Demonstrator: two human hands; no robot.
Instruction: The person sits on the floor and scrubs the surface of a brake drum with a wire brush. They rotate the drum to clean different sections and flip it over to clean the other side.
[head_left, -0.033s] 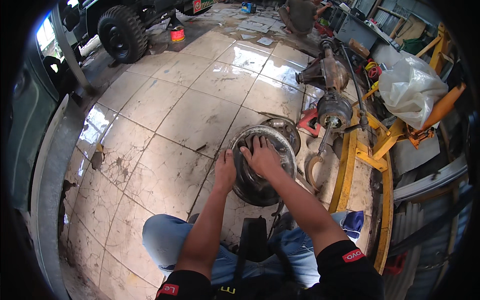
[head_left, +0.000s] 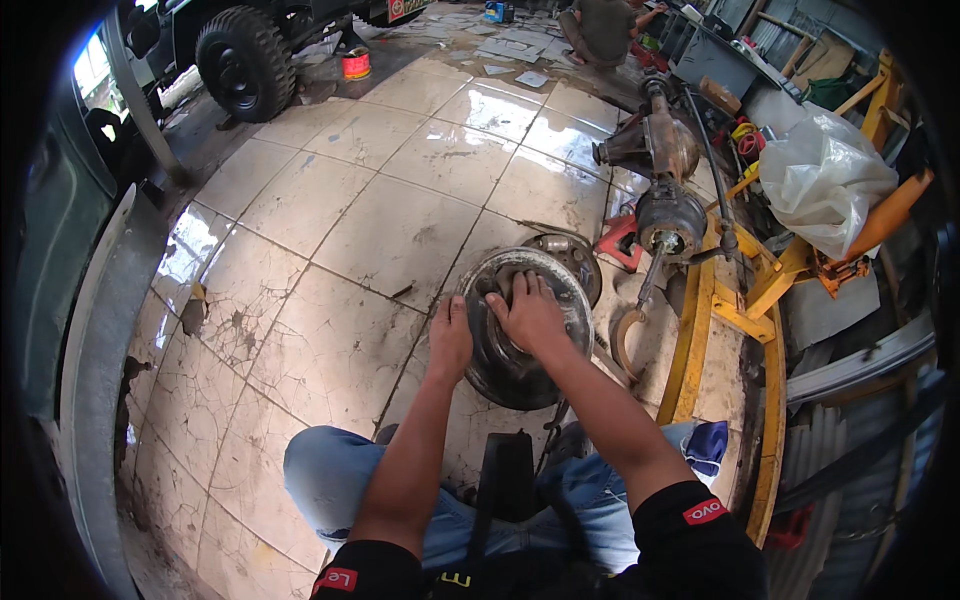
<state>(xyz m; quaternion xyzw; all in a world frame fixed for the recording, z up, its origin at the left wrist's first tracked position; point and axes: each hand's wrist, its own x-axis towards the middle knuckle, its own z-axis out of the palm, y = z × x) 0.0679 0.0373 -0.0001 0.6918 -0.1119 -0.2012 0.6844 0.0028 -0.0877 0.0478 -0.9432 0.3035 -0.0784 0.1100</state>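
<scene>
A round black metal brake drum point(head_left: 520, 388) with a worn pale rim rests on the tiled floor in front of my knees. My left hand point(head_left: 451, 335) grips its left edge, fingers close together along the rim. Over the drum's upper face lies my right hand point(head_left: 530, 312), its fingers stretched out and pressed down on the dark surface. Whether anything thin is under those fingers is hidden. Just beyond the drum, partly covered by it, sits a brake assembly point(head_left: 583, 262). A curved brake shoe point(head_left: 624, 340) lies to the right.
A rusty axle point(head_left: 668, 150) stretches away at the right beside a red stand point(head_left: 620, 243). Yellow metal frame bars point(head_left: 690, 345) and a clear plastic bag point(head_left: 825, 180) are farther right. A vehicle wheel point(head_left: 243, 65), a red can point(head_left: 356, 64) and a crouching person point(head_left: 602, 35) are at the back.
My right hand has shifted slightly on the drum's face, its fingers a little differently bent. My left hand stays at the rim.
</scene>
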